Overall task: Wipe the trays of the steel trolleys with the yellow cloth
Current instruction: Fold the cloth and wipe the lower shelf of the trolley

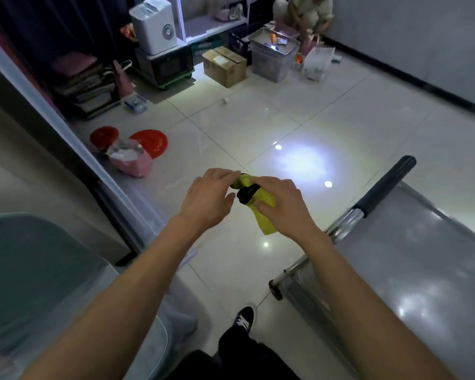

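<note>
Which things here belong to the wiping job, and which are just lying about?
Job:
- yellow cloth, held by the left hand and right hand
- steel trolley tray

Lying about:
- red lids
- cardboard box
- white appliance

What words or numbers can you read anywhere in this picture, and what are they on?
None can be read.
Cardboard box: a pale label and a dark mark, too blurred to read.
White appliance: no legible text.
Packet on the floor: blue markings, too small to read.
</note>
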A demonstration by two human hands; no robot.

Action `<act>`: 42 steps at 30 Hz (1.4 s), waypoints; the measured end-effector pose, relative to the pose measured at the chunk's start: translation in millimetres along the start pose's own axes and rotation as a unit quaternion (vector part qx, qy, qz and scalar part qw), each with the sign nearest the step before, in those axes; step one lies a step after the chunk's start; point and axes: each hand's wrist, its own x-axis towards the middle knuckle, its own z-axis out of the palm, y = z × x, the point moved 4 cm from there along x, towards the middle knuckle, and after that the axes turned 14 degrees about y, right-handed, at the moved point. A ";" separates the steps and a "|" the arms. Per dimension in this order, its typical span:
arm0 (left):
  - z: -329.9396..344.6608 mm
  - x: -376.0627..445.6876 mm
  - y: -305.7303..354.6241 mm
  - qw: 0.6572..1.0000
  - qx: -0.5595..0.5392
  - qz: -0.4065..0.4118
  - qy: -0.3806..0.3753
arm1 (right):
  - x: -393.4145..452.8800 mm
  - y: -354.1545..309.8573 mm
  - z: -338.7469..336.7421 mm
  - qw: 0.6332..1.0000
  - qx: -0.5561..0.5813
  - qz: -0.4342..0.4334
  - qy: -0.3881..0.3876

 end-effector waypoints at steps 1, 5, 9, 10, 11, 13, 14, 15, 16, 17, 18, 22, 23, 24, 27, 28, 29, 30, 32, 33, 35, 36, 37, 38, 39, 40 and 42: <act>0.2 14.5 -0.3 1.000 -0.004 0.005 0.000 | 15.5 1.4 -0.5 1.000 0.003 -0.004 -0.004; 0.1 64.4 -2.4 0.999 -0.013 0.028 0.013 | 64.6 2.6 0.2 1.000 0.007 -0.015 -0.014; 8.2 114.1 -11.1 0.998 -0.025 0.048 0.033 | 109.5 11.3 -1.5 0.999 0.043 -0.007 0.003; 13.2 127.2 -14.1 0.998 -0.027 0.048 0.033 | 120.0 15.5 -0.2 0.999 0.049 0.000 0.009; 18.9 140.7 -18.4 0.998 -0.031 0.046 0.031 | 129.9 20.5 1.8 0.998 0.055 0.006 0.014; 31.3 173.1 -28.3 0.997 -0.049 0.043 0.029 | 151.8 31.8 6.4 0.998 0.058 0.020 0.023; 37.1 190.2 -31.8 0.997 -0.060 0.045 0.027 | 163.1 37.0 8.1 0.997 0.059 0.030 0.029; 42.3 206.1 -34.2 0.996 -0.069 0.048 0.028 | 174.4 41.8 9.2 0.996 0.065 0.042 0.038; 47.3 222.3 -36.8 0.995 -0.078 0.050 0.028 | 185.7 46.4 10.4 0.995 0.070 0.054 0.049; 52.3 240.4 -38.5 0.994 -0.087 0.053 0.028 | 198.1 50.9 10.4 0.993 0.072 0.065 0.062; 56.3 258.4 -39.7 0.994 -0.093 0.054 0.029 | 211.0 55.1 10.1 0.992 0.071 0.074 0.077; 65.3 323.9 -33.5 0.988 -0.134 0.074 0.021 | 257.3 71.9 1.2 0.982 0.051 0.077 0.165; 68.0 339.9 -30.2 0.986 -0.143 0.080 0.014 | 267.7 76.1 -1.4 0.979 0.040 0.077 0.185; 71.3 354.8 -26.9 0.985 -0.154 0.079 0.005 | 276.0 80.7 -4.8 0.975 0.028 0.082 0.203; 84.1 396.4 -8.1 0.978 -0.193 0.075 -0.028 | 297.0 101.1 -19.2 0.964 0.002 0.086 0.252; 91.2 409.8 -1.1 0.977 -0.195 0.076 -0.044 | 303.9 109.8 -23.5 0.960 -0.007 0.086 0.266; 99.9 423.7 5.4 0.976 -0.196 0.079 -0.056 | 311.2 120.2 -28.2 0.956 -0.010 0.088 0.281; 109.0 437.9 12.6 0.974 -0.198 0.084 -0.066 | 317.7 132.1 -33.4 0.950 -0.011 0.090 0.300; 128.3 466.2 27.5 0.972 -0.200 0.095 -0.083 | 330.1 160.0 -45.0 0.935 -0.010 0.094 0.343; 137.7 481.8 34.5 0.971 -0.198 0.100 -0.088 | 337.1 176.0 -50.8 0.930 -0.012 0.102 0.353; 154.9 513.8 47.4 0.969 -0.204 0.101 -0.094 | 350.6 207.8 -63.7 0.925 -0.020 0.121 0.359; 162.7 530.4 54.5 0.968 -0.208 0.099 -0.096 | 357.6 223.0 -71.3 0.922 -0.022 0.126 0.364; 169.8 545.8 61.8 0.969 -0.208 0.098 -0.096 | 364.3 236.8 -78.8 0.920 -0.022 0.131 0.369; 176.1 560.1 70.0 0.969 -0.203 0.103 -0.092 | 371.5 249.1 -86.1 0.918 -0.026 0.135 0.372; 182.1 574.1 78.5 0.970 -0.195 0.114 -0.086 | 379.5 261.1 -92.7 0.918 -0.032 0.138 0.371; 188.3 587.3 86.6 0.971 -0.189 0.126 -0.080 | 387.0 272.8 -98.4 0.918 -0.041 0.142 0.368; 202.0 611.4 99.3 0.970 -0.183 0.137 -0.080 | 400.4 295.5 -108.8 0.914 -0.045 0.169 0.365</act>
